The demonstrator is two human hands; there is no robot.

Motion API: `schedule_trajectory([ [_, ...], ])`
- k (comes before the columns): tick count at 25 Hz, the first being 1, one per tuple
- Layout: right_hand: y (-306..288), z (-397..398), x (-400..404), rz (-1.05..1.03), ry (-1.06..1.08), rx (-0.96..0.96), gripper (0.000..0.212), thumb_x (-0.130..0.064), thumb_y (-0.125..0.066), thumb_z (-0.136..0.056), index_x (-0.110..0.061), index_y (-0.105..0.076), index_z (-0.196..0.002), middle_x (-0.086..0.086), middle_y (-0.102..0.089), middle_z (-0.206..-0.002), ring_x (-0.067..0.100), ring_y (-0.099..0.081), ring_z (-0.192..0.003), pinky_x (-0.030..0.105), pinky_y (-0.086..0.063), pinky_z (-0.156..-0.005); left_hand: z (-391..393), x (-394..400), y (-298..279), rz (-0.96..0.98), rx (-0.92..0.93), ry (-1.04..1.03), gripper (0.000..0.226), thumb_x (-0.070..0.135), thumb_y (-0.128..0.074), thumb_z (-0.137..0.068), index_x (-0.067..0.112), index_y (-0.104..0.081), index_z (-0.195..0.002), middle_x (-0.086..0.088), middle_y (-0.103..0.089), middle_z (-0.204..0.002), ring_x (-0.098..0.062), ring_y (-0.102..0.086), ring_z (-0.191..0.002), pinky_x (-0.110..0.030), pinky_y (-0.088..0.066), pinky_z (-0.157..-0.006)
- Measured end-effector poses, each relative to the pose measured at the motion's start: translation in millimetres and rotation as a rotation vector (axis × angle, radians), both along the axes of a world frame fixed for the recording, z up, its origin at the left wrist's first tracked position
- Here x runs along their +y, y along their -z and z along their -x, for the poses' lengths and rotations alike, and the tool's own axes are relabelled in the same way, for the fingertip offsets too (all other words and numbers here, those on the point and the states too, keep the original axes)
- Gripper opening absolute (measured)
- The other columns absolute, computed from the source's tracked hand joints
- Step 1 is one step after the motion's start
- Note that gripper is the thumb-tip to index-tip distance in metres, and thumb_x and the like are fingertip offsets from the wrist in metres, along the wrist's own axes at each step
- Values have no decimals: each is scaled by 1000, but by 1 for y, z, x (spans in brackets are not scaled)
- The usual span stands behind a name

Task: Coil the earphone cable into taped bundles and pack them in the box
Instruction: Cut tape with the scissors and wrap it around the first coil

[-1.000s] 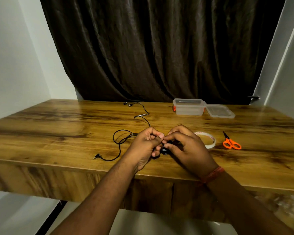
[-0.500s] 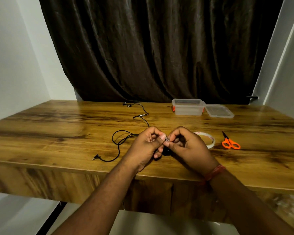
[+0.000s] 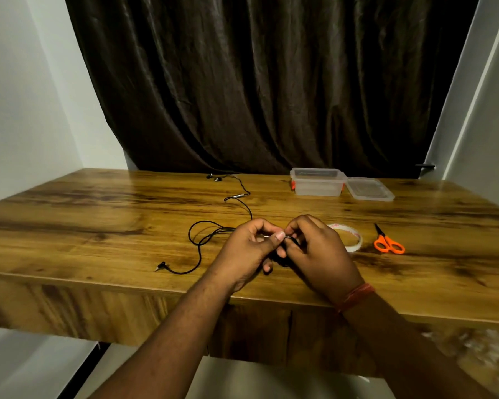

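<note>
Both hands meet over the near edge of the counter (image 3: 98,226), working the earphone cable (image 3: 198,243). My left hand (image 3: 248,251) has its fingers (image 3: 278,236) curled, thumb and forefinger pinching a small metallic bit of the cable right at the meeting point. My right hand (image 3: 320,254) is curled too, pinching the same spot from the other side; a dark loop hangs just under the knuckles (probably the started coil, mostly hidden).

Key relation: all the slack lies to the left of the pinch. It loops out flat on the counter, the jack end (image 3: 160,266) near the front edge, the earbuds (image 3: 213,177) far back by the curtain. So the free run feeds in from the left-hand side, and I judge the left hand should guide it while the right holds the coil.

Tape roll (image 3: 355,243) sits just behind the right hand, scissors (image 3: 388,243) beside it, box (image 3: 317,182) open further back.
</note>
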State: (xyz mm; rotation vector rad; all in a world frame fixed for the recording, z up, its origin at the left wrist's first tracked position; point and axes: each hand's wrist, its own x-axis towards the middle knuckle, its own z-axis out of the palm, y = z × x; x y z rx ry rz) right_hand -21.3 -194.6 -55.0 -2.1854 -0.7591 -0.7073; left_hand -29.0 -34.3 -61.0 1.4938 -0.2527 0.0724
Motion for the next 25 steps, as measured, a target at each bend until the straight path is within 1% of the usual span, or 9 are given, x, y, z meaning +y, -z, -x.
schedule_trajectory([
  [4,0,-2,-2,13,58,-16,11,-11,-64,-88,-15,-59,-98,-7,-53,-93,4,-46,-82,8,-34,-69,-1,0,1,29,-31,-28,16,4,-66,-89,4,-67,-105,-16,-71,-88,-23,-64,-79,-24,-49,-47],
  [7,1,-3,-1,36,75,-16,12,-11,-61,-91,-14,-58,-101,-7,-52,-97,5,-45,-85,11,-31,-69,-1,-1,5,-10,-68,-57,12,9,-70,-87,15,-72,-98,-16,-70,-85,-18,-62,-70,-29,-45,-51],
  [9,1,-3,-2,27,77,-6,11,-12,-60,-92,-15,-58,-102,-8,-53,-97,4,-46,-85,8,-33,-70,-3,-1,6,-14,-78,-72,10,14,-73,-84,20,-74,-92,-15,-69,-81,-19,-58,-64,-33,-47,-57],
  [12,-1,-3,-3,-163,-30,217,14,-14,-63,-93,-21,-58,-103,-8,-62,-92,4,-59,-82,11,-47,-70,-3,-1,5,95,-54,-105,12,6,-73,-83,17,-75,-86,-13,-71,-82,-23,-65,-76,-43,-52,-78],
  [14,-3,-4,-3,-344,-154,419,17,-11,-64,-93,-23,-58,-103,-2,-67,-88,8,-65,-79,22,-54,-66,-3,0,1,155,-24,-123,15,2,-70,-85,16,-75,-86,-9,-72,-82,-20,-66,-79,-39,-52,-79],
  [16,-1,-7,-2,-492,-230,521,16,-5,-63,-93,-18,-59,-102,2,-68,-84,17,-67,-79,34,-57,-66,-5,2,1,162,-11,-120,15,1,-68,-86,15,-73,-89,-7,-72,-82,-21,-66,-82,-40,-53,-79],
  [19,0,-11,-4,-533,-229,486,17,-2,-62,-92,-18,-62,-98,4,-68,-84,21,-68,-83,44,-58,-77,-5,2,1,129,-13,-106,17,1,-66,-87,16,-70,-95,-7,-68,-90,-26,-65,-93,-49,-53,-91],
  [22,0,-11,-7,-386,-177,378,22,-9,-64,-91,-31,-68,-94,-4,-70,-92,15,-67,-91,36,-58,-82,-4,1,2,83,-28,-72,21,10,-70,-85,22,-69,-101,-6,-65,-99,-27,-63,-101,-45,-54,-88],
  [25,0,-10,-7,-306,-165,312,24,-10,-65,-90,-32,-69,-98,-10,-69,-99,8,-65,-96,29,-55,-84,-4,1,5,22,-59,-24,17,20,-75,-78,19,-69,-93,-15,-65,-97,-32,-63,-96,-47,-51,-83],
])
